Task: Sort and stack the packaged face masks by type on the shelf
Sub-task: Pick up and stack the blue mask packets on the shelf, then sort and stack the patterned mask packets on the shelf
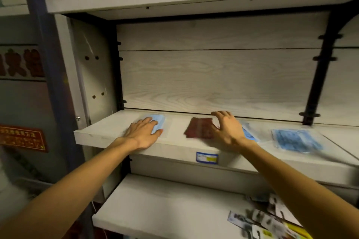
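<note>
On the pale wood-grain shelf [108, 134], a light blue mask in a clear flat pouch [158, 122] is pressed flat under the left hand [142, 132], while a dark red packaged mask [198, 128] is touched by the spread-fingered right hand [225, 128], with a patterned blue pack [295, 140] lying further right.
</note>
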`<control>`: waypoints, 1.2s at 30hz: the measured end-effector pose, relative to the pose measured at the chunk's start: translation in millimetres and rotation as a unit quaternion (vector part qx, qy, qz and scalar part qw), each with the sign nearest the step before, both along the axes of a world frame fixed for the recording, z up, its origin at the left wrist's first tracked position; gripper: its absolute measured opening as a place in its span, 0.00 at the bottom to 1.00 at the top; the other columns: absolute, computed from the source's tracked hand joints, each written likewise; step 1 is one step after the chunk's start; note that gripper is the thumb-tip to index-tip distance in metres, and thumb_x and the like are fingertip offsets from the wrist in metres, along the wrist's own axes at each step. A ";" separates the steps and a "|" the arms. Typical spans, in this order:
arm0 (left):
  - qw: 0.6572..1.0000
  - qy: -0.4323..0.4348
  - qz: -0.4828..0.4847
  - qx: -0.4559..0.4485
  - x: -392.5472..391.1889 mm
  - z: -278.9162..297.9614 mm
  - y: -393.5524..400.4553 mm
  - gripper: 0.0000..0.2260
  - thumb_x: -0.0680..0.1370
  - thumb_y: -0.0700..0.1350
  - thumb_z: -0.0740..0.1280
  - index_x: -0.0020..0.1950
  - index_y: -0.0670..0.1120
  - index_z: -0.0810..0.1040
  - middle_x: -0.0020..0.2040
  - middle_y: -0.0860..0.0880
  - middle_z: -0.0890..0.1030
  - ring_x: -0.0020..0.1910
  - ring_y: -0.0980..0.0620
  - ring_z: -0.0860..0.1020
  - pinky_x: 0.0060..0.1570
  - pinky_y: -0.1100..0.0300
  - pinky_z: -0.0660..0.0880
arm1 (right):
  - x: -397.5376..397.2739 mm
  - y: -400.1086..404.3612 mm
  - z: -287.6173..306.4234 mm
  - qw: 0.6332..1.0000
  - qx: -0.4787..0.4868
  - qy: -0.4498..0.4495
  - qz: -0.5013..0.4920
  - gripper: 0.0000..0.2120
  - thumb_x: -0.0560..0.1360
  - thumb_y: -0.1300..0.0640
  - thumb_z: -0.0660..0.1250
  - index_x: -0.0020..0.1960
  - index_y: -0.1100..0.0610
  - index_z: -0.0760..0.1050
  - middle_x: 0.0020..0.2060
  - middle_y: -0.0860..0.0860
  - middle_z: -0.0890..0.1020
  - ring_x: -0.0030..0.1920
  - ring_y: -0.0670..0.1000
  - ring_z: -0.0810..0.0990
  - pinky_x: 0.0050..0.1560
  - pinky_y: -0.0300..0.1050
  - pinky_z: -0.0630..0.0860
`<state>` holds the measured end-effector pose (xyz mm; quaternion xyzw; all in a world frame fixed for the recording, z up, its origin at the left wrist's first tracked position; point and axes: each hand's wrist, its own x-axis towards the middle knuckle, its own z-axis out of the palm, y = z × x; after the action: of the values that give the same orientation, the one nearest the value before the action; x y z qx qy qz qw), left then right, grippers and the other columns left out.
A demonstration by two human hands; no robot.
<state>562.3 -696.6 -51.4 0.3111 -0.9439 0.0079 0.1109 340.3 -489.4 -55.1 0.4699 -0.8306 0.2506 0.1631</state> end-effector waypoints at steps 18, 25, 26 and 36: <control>0.909 0.151 -0.377 -0.094 -136.7 -21.7 392.9 0.14 0.80 0.60 0.58 0.54 0.54 0.77 0.44 0.56 0.82 0.39 0.54 0.79 0.40 0.55 0.77 | -22.9 413.5 -25.0 0.985 -0.077 0.128 -0.082 0.22 0.79 0.56 0.66 0.72 0.56 0.69 0.64 0.54 0.77 0.61 0.54 0.75 0.59 0.51 0.77; 0.861 0.163 -0.472 -0.101 -234.2 -21.8 510.9 0.16 0.80 0.57 0.61 0.63 0.51 0.77 0.58 0.52 0.81 0.51 0.52 0.81 0.49 0.54 0.80 | -76.4 543.7 -37.1 0.964 -0.058 0.103 -0.237 0.23 0.78 0.55 0.67 0.72 0.56 0.69 0.66 0.54 0.76 0.65 0.55 0.75 0.61 0.53 0.76; 0.858 0.160 -0.476 -0.108 -250.6 -21.2 523.3 0.17 0.80 0.57 0.61 0.63 0.50 0.77 0.60 0.52 0.80 0.54 0.52 0.79 0.51 0.54 0.79 | -85.5 558.0 -37.8 0.961 -0.052 0.100 -0.253 0.24 0.78 0.54 0.67 0.73 0.56 0.69 0.67 0.53 0.76 0.65 0.55 0.74 0.61 0.54 0.76; 0.888 0.119 -0.435 -0.083 -438.7 -15.1 608.9 0.21 0.79 0.59 0.60 0.67 0.49 0.73 0.67 0.49 0.73 0.64 0.46 0.73 0.58 0.51 0.73 | -248.5 646.2 -20.5 0.942 -0.008 0.066 -0.329 0.24 0.79 0.48 0.65 0.73 0.54 0.69 0.68 0.53 0.76 0.69 0.56 0.70 0.67 0.52 0.69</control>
<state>123.6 -87.7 -66.5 -0.1429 -0.9601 0.0002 0.2404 91.8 156.8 -75.7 0.1850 -0.9241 0.1576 0.2948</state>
